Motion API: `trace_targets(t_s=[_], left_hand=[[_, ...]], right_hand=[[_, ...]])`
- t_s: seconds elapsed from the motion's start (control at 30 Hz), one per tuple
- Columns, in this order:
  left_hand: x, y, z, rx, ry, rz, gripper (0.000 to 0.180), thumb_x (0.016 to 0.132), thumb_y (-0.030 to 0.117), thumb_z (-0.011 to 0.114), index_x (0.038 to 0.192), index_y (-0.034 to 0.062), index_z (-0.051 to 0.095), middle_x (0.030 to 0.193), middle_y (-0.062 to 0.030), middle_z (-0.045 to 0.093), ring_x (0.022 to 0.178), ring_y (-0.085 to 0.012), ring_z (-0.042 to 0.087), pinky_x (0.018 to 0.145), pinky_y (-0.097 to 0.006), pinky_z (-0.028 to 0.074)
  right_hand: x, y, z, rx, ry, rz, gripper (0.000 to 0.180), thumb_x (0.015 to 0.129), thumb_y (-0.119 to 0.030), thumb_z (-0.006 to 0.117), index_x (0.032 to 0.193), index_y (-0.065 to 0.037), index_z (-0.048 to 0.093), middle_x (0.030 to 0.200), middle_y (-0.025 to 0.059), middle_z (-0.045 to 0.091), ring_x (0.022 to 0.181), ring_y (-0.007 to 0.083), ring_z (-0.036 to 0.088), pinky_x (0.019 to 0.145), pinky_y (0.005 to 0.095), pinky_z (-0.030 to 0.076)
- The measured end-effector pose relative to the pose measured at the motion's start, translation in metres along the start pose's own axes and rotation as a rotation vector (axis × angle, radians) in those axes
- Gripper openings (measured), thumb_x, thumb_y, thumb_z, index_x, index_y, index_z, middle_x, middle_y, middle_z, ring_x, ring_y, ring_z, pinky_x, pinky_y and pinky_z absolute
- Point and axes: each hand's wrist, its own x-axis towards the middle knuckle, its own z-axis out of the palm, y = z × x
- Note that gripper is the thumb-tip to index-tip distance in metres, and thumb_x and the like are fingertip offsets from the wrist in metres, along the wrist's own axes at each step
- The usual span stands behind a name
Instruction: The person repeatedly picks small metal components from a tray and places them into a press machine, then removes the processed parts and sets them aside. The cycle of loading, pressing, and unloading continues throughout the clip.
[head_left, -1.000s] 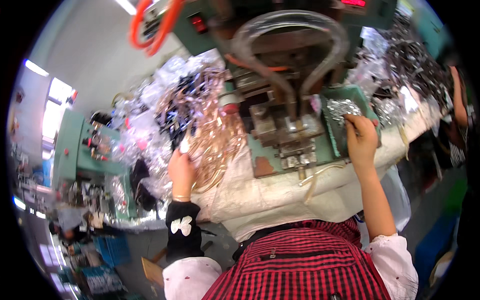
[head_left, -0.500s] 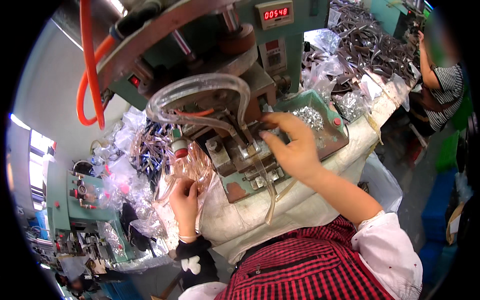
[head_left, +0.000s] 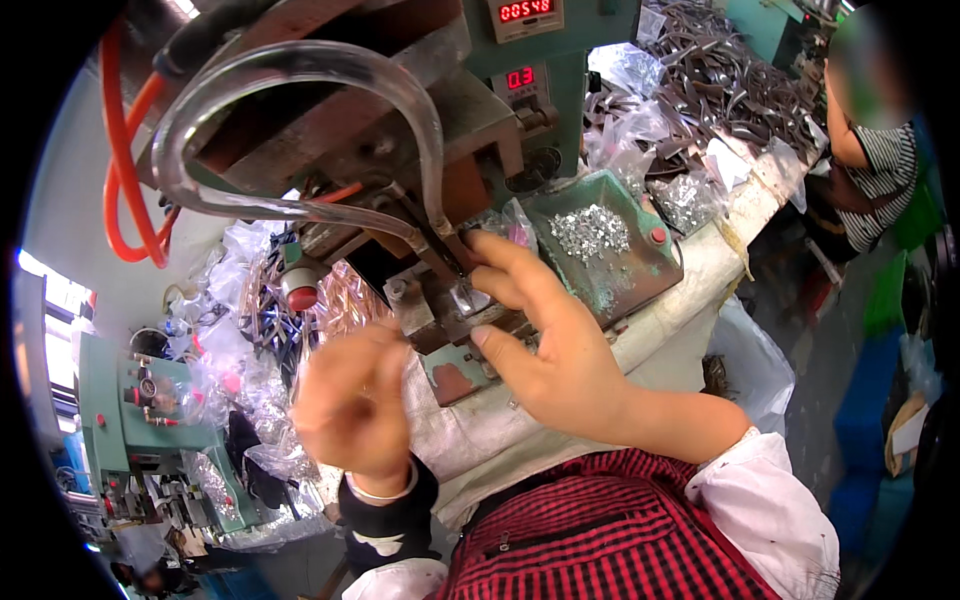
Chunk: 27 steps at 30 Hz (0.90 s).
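Note:
My right hand reaches into the work area of a green bench press, its fingers stretched beside the metal fixture. Its thumb stands apart from the fingers near the fixture's front, and I see nothing gripped in it. A small shiny metal piece sits in the fixture between finger and thumb. Over the fixture loops a thick clear hose. My left hand is raised left of the fixture, smeared by motion; whether it holds anything does not show.
Right of the fixture stands a green tray with small silver pieces. A red button juts out at the fixture's left. Copper-coloured strips and plastic bags lie beyond it. Dark curved parts heap up at back right, near another person.
My view has moved closer to the press. My left hand has risen toward the fixture. The clear strip that stuck out of the fixture's front no longer shows there. A second red display is lit.

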Motion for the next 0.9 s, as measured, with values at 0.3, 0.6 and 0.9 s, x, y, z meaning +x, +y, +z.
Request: trace_targets(t_s=[0.3, 0.6, 0.9], left_hand=[[-0.025, -0.012, 0.051, 0.282, -0.182, 0.307, 0.025, 0.070, -0.004, 0.085, 0.093, 0.0039, 0.075, 0.092, -0.0125, 0.076, 0.060, -0.0194, 0.064, 0.052, -0.029, 0.049], [-0.037, -0.004, 0.049, 0.276, -0.245, 0.420, 0.029, 0.071, 0.005, 0.088, 0.096, 0.0070, 0.073, 0.096, -0.0099, 0.074, 0.055, -0.0137, 0.055, 0.047, -0.026, 0.039], [-0.079, 0.003, -0.036, 0.430, 0.102, -0.023, 0.016, 0.090, -0.003, 0.069, 0.106, -0.0030, 0.070, 0.105, -0.0179, 0.073, 0.078, -0.0210, 0.068, 0.066, -0.027, 0.052]], right_hand=[[0.042, 0.080, -0.108, -0.356, 0.467, -0.106, 0.049, 0.092, 0.000, 0.062, 0.140, -0.006, 0.055, 0.129, 0.0169, 0.064, 0.120, 0.0246, 0.062, 0.103, 0.0355, 0.046], [0.005, 0.077, -0.146, -0.617, 0.346, 0.079, 0.031, 0.087, -0.003, 0.067, 0.118, -0.005, 0.069, 0.110, 0.0105, 0.071, 0.099, 0.0213, 0.066, 0.091, 0.0333, 0.050], [-0.012, 0.111, -0.133, -1.255, 0.202, -0.133, 0.011, 0.082, -0.008, 0.073, 0.091, -0.007, 0.069, 0.089, 0.0108, 0.065, 0.091, 0.0329, 0.064, 0.080, 0.0434, 0.051]])
